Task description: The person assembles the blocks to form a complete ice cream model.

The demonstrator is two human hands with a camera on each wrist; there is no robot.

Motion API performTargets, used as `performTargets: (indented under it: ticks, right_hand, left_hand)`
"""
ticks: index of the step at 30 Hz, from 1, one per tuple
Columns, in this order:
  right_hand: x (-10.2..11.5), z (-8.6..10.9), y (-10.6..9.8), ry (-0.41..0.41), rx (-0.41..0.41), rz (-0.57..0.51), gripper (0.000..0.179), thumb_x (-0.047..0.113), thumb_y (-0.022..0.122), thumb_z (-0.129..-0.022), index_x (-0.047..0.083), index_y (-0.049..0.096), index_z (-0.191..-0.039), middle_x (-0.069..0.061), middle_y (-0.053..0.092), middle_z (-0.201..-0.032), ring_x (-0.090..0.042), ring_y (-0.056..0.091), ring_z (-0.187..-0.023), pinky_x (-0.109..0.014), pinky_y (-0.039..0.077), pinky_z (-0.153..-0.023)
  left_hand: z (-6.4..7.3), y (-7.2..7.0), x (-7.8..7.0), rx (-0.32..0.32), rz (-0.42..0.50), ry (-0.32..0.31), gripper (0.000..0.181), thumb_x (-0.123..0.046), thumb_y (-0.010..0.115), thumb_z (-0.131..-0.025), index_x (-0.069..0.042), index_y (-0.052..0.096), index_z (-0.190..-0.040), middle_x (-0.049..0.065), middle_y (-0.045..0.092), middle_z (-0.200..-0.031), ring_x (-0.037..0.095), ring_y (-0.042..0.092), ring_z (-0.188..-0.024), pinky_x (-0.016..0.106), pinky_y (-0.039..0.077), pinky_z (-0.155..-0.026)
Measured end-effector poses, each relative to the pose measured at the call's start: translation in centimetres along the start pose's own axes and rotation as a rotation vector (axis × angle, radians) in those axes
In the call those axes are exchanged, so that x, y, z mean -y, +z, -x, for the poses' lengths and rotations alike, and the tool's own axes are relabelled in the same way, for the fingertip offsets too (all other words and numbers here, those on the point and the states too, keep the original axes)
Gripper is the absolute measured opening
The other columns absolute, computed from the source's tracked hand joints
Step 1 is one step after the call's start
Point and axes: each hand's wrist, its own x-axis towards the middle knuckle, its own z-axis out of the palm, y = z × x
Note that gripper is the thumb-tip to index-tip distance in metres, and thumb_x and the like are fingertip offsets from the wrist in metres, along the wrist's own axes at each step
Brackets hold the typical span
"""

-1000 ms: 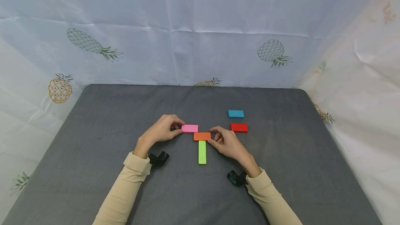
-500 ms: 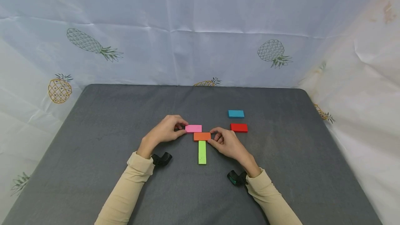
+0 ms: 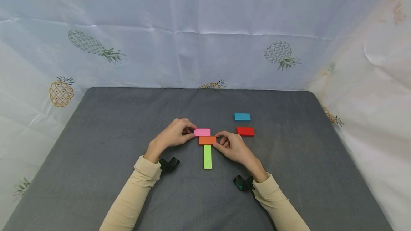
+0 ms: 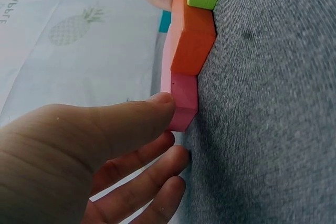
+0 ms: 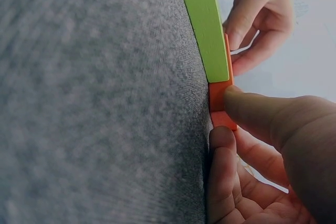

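My left hand (image 3: 173, 133) pinches the left end of a pink block (image 3: 202, 132), thumb on its near side. Just in front of it lies an orange block (image 3: 207, 140), whose right end my right hand (image 3: 232, 147) pinches between thumb and forefinger. The pink block lies along the far side of the orange one, shifted a little to the left. A lime green block (image 3: 207, 157) points toward me, its far end against the middle of the orange block. In the left wrist view the pink block (image 4: 184, 95) sits right against the orange block (image 4: 193, 35).
A red block (image 3: 245, 131) lies beyond my right hand, with a blue block (image 3: 242, 117) farther back. All rest flat on a grey cloth-covered table (image 3: 128, 106). A pale curtain (image 3: 192, 56) with pineapple prints hangs behind the table.
My left hand has slid the pink block to the right, so it now lies behind more of the orange block. The right hand and the other blocks have stayed in place.
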Motion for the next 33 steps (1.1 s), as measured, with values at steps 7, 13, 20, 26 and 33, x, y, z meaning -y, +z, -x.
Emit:
performTargets:
  ticks: [7, 13, 20, 26, 33]
  right_hand:
    - [0.02, 0.01, -0.02, 0.013, 0.002, 0.007, 0.03, 0.014, 0.076, -0.093, -0.001, 0.068, -0.117, -0.005, 0.063, -0.078, -0.008, 0.053, -0.061, -0.019, 0.045, -0.056]
    - [0.1, 0.0, -0.05, 0.025, 0.004, 0.004, 0.03, 0.014, 0.076, -0.092, -0.001, 0.068, -0.118, -0.005, 0.063, -0.078, -0.008, 0.053, -0.061, -0.019, 0.045, -0.056]
    - [0.05, -0.09, -0.05, 0.027, 0.003, 0.004, 0.031, 0.015, 0.077, -0.092, 0.0, 0.069, -0.117, -0.005, 0.064, -0.077, -0.008, 0.054, -0.061, -0.019, 0.045, -0.056]
    - [0.0, -0.12, 0.02, 0.032, -0.001, 0.007, 0.031, 0.016, 0.078, -0.091, 0.0, 0.069, -0.117, -0.005, 0.064, -0.078, -0.008, 0.055, -0.062, -0.019, 0.046, -0.057]
    - [-0.1, -0.15, 0.04, 0.029, -0.01, 0.021, 0.031, 0.016, 0.078, -0.091, -0.001, 0.07, -0.116, -0.004, 0.065, -0.077, -0.007, 0.055, -0.062, -0.019, 0.047, -0.058]
  left_hand:
    - [-0.22, 0.14, -0.21, 0.006, 0.006, -0.001, 0.027, -0.012, 0.074, -0.094, -0.002, 0.074, -0.119, 0.011, 0.074, -0.108, 0.016, 0.066, -0.088, 0.033, 0.057, -0.081]
    - [-0.35, 0.43, -0.33, 0.0, 0.006, 0.004, 0.027, -0.012, 0.073, -0.094, -0.002, 0.074, -0.12, 0.012, 0.074, -0.109, 0.017, 0.067, -0.089, 0.035, 0.058, -0.083]
    - [-0.49, 0.68, -0.36, -0.002, 0.007, 0.018, 0.027, -0.011, 0.072, -0.096, -0.002, 0.073, -0.121, 0.012, 0.073, -0.11, 0.018, 0.068, -0.091, 0.035, 0.057, -0.083]
    - [-0.52, 0.84, -0.6, -0.01, 0.013, 0.027, 0.026, -0.012, 0.071, -0.096, -0.002, 0.074, -0.12, 0.012, 0.073, -0.108, 0.018, 0.068, -0.09, 0.033, 0.057, -0.082]
    - [-0.61, 0.93, -0.57, -0.022, 0.017, 0.04, 0.025, -0.012, 0.071, -0.096, -0.002, 0.074, -0.119, 0.012, 0.074, -0.108, 0.017, 0.067, -0.088, 0.032, 0.056, -0.08]
